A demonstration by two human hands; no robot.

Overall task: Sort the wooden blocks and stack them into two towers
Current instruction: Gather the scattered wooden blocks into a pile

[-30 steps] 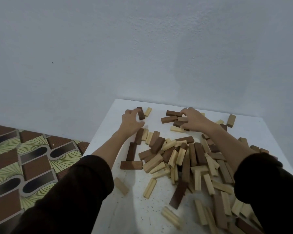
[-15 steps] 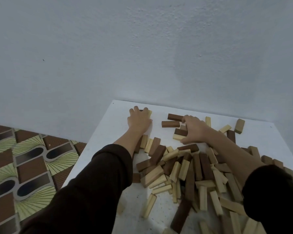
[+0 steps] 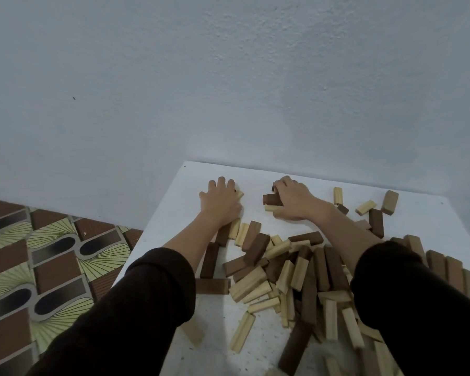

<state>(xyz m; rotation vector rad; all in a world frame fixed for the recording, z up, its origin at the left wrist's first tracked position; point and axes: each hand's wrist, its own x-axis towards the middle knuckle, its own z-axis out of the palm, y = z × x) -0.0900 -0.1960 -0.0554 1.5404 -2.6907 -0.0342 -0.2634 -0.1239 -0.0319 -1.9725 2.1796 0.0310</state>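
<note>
A heap of dark brown and pale wooden blocks (image 3: 285,270) covers the near and right part of the white table (image 3: 171,221). My left hand (image 3: 219,200) lies flat near the far left of the table, fingers straight, pressing on blocks hidden beneath it; a pale block (image 3: 239,194) peeks out at its right side. Further right, my right hand (image 3: 293,200) curls its fingers over a small group of dark blocks (image 3: 271,198), with a pale block (image 3: 271,208) just under the thumb. A strip of bare table separates the two hands.
Loose blocks (image 3: 375,210) lie scattered at the far right by the wall (image 3: 255,90). The table's left edge drops to a patterned tiled floor (image 3: 38,267). A dark block (image 3: 211,285) and a pale one (image 3: 242,331) lie apart from the heap.
Both hands have slid farther toward the wall with their blocks. The left hand, which pinched a dark block, now lies flat. The camera has tilted and moved closer.
</note>
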